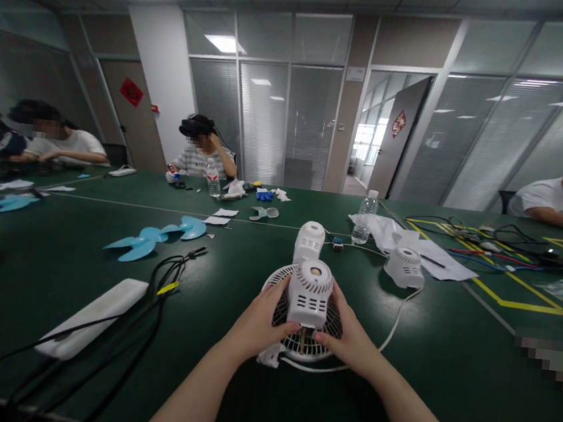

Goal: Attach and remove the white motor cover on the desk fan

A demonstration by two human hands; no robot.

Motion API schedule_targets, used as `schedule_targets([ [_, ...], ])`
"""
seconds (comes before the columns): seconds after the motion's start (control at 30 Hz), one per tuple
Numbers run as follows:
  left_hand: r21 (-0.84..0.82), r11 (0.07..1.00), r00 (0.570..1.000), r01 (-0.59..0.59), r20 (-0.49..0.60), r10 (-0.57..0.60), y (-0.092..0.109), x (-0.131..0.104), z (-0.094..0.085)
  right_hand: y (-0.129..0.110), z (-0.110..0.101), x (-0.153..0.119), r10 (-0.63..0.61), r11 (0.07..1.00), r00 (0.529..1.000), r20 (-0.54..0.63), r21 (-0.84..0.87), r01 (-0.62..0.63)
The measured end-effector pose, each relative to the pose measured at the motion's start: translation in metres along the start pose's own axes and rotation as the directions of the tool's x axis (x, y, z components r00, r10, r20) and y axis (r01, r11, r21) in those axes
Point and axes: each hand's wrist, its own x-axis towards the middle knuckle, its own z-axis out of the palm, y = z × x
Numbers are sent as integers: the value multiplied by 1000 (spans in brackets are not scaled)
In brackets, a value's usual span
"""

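Between my two hands is a white fan motor housing [309,294] with slotted vents, above a round white fan grille [291,352]. My left hand [264,320] closes on the housing's left side, its thumb at the lower edge. From the right, my right hand [347,329] grips the same housing, thumb also low. Just behind it stands another white motor housing [310,239]. A third vented housing [405,268] lies to the right, with a white cord [397,324] curving from it. A small white piece [271,355] sits beside the grille, near my left wrist.
Blue fan blades [145,242] and a white power strip [94,317] with black cables [157,312] lie on the left. Water bottles [365,216], papers [444,262] and tangled wires [499,244] are farther off. Several people sit around the green table [237,253].
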Motion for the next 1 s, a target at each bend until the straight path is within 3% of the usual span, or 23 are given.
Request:
schedule_targets([
  [0.53, 29, 997, 997, 65, 32, -66, 1, 3, -8, -19, -10, 6, 104, 995, 995, -7, 8, -104],
  [1.0, -53, 998, 998, 23, 67, -20, 2, 0, -13, -9, -2, 0, 23, 995, 999, -28, -93, -25],
])
